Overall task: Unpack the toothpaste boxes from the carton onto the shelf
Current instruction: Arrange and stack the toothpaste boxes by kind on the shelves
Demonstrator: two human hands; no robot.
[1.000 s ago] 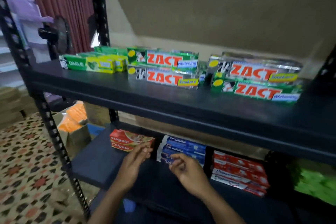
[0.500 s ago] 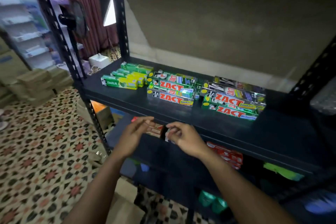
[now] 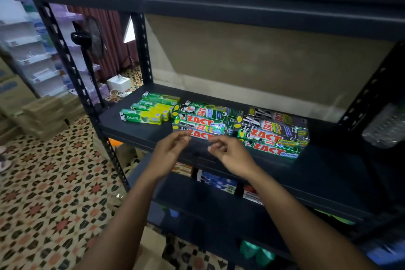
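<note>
— Where were the toothpaste boxes (image 3: 271,136)?
— Stacked on the dark shelf (image 3: 333,173), above a patterned tile floor (image 3: 43,182).
— And each grip?
— Both loose, holding nothing: the left grip (image 3: 171,151) and right grip (image 3: 233,156) hovered near the boxes.

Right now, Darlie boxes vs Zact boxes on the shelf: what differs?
Darlie boxes lie left on the shelf; Zact boxes sit to their right. Darlie boxes are green-yellow with white lettering; Zact boxes carry large red lettering. Zact boxes are stacked; Darlie boxes look single-layer. Both lie flat.

Bare left hand (image 3: 169,151), bare right hand (image 3: 234,158), bare forearms (image 3: 122,215).
</note>
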